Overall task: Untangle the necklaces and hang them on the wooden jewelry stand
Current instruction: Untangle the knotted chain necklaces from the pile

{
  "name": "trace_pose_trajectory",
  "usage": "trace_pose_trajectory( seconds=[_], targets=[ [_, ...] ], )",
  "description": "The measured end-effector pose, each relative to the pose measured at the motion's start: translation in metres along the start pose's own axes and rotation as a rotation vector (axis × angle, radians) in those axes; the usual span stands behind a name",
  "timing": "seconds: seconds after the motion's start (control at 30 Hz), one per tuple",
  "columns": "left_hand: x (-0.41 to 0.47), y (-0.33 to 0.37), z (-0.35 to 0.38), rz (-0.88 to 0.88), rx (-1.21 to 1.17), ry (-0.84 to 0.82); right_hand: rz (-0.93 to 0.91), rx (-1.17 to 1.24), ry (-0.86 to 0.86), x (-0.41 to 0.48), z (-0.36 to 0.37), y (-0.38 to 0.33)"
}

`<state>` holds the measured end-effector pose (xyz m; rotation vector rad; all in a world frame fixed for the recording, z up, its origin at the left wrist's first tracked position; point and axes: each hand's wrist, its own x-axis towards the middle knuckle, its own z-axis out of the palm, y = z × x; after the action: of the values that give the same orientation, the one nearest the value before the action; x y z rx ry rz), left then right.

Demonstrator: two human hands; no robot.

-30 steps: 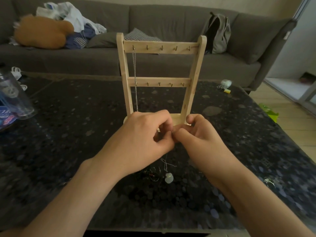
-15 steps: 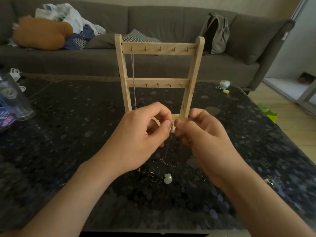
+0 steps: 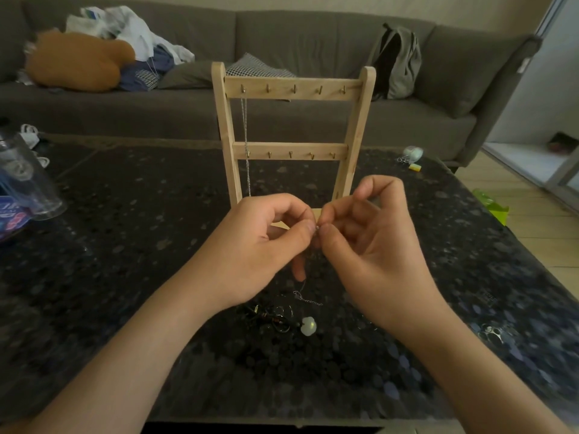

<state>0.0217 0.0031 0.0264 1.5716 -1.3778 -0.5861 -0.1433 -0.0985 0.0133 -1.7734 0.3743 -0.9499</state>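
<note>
The wooden jewelry stand (image 3: 293,89) rises at the table's middle, with two rows of small hooks. One silver chain (image 3: 246,145) hangs from its top left hook. In front of its base, my left hand (image 3: 260,249) and my right hand (image 3: 372,249) meet thumb to thumb, both pinching a thin necklace chain (image 3: 308,297). That chain drops from the pinch to the table. Below it lies a tangle of dark necklaces (image 3: 272,319) with a pale green pendant (image 3: 308,326) beside it.
The dark speckled table (image 3: 125,261) carries a clear plastic container (image 3: 28,186) at the far left, a small ring piece (image 3: 493,333) at the right and small trinkets (image 3: 412,155) at the back right. A grey sofa (image 3: 313,42) with clothes and a backpack stands behind.
Both hands have risen a little off the table, lifting the thin chain. The fingers of my right hand have spread apart while its thumb and forefinger keep pinching.
</note>
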Motion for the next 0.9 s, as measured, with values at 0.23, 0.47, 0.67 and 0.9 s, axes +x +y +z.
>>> trace_pose_trajectory(
  seconds=[0.23,0.47,0.67,0.9],
  targets=[
    [0.0019,-0.0058,-0.0004,-0.026,-0.059,-0.027,0.006,-0.06,-0.073,-0.0001,-0.001,-0.0022],
    [0.0053,-0.0085,0.0008,-0.03,-0.122,-0.04,0.023,-0.053,-0.104,0.0,-0.0005,-0.0032],
    [0.0048,-0.0074,-0.0017,-0.029,-0.161,-0.061,0.037,0.006,-0.168,-0.0003,-0.0011,-0.0042],
    [0.004,-0.0038,-0.0042,-0.026,-0.143,-0.041,0.152,0.141,-0.144,0.0037,-0.0027,-0.0031]
  ],
)
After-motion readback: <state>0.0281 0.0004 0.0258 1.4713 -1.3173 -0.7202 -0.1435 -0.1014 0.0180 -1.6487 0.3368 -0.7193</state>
